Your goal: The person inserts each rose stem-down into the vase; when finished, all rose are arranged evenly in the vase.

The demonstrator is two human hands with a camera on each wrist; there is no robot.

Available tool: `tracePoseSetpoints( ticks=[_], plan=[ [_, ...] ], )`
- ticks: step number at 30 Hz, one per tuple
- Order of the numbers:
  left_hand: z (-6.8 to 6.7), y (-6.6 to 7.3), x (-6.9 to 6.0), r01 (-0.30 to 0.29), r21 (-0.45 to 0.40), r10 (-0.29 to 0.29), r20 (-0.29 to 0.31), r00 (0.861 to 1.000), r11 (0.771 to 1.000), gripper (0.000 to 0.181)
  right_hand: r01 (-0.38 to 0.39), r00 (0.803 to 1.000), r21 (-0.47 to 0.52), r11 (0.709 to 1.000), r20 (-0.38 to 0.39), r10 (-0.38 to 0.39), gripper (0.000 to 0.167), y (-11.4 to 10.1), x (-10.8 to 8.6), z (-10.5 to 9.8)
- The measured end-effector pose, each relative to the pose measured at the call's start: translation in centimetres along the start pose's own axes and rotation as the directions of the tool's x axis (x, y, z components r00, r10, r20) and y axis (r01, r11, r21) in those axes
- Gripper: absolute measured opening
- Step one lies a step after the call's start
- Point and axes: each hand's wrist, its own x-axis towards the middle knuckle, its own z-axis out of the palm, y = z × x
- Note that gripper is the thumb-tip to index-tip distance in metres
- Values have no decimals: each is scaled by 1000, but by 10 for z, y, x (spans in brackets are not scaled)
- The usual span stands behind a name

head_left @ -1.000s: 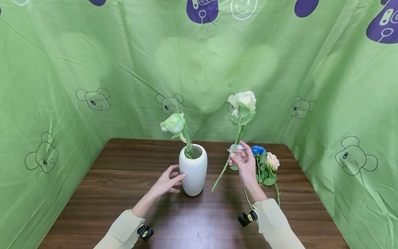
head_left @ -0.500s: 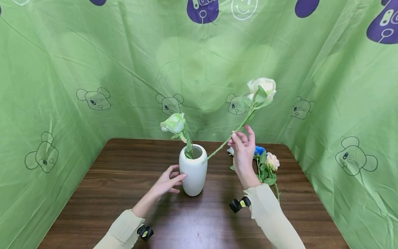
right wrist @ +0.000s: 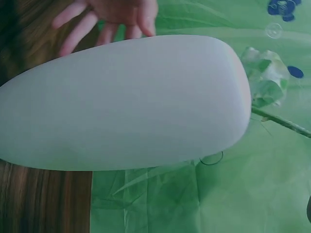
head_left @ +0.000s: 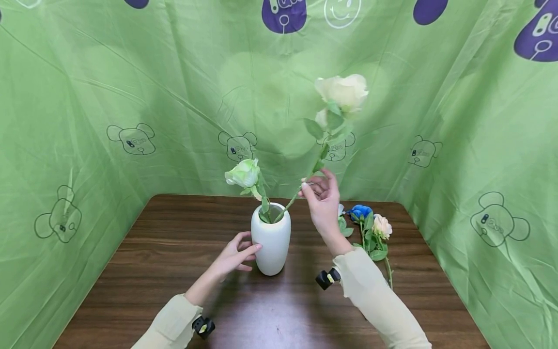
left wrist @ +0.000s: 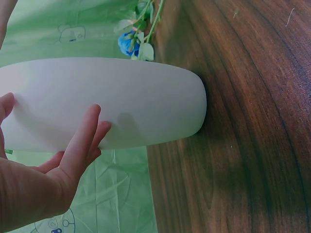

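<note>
A white vase (head_left: 271,247) stands upright on the table. The left hand (head_left: 235,253) rests its thumb and fingers on the vase's left side, and in the left wrist view its fingers (left wrist: 83,141) lie relaxed along the wall. One green-white rose (head_left: 242,173) leans left out of the vase mouth. The right hand (head_left: 323,202), up and right of the mouth, pinches the stem of a large cream-white rose (head_left: 344,92). That stem's lower end is inside the mouth, its tip hidden. In the right wrist view the vase (right wrist: 126,107) covers much of the picture.
On the brown wooden table (head_left: 174,232) at the right lie a blue rose (head_left: 361,212), a pale peach rose (head_left: 382,226) and a partly hidden pale flower (head_left: 341,210). Green printed cloth (head_left: 192,97) hangs behind and at both sides.
The right hand has moved up and left with the cream-white rose, and the stem's lower end has gone into the vase mouth. The left hand and the vase have stayed in place.
</note>
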Motion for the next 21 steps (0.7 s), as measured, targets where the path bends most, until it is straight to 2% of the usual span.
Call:
tracePoseSetpoints(
  ticks=[5, 9, 12, 18, 21],
  plan=[
    [0, 0, 0, -1, -1, 1, -1, 1000, 1000, 62, 16, 993, -192, 981, 120, 8, 40, -5, -7, 11],
    [0, -1, 0, 7, -4, -7, -4, 1000, 1000, 62, 86, 980, -348, 934, 199, -16, 35, -12, -13, 19],
    [0, -1, -1, 8, -5, -8, -6, 1000, 1000, 63, 147, 964, -415, 898, 263, -36, 33, -11, -18, 22],
    [0, -1, 0, 4, -3, -4, -5, 1000, 1000, 63, 243, 929, -491, 837, 366, -55, 31, 20, -25, 13],
    [-1, -1, 0, 5, -1, -5, -2, 1000, 1000, 63, 266, 923, -552, 790, 383, -43, 30, 27, -30, 10]
  ],
)
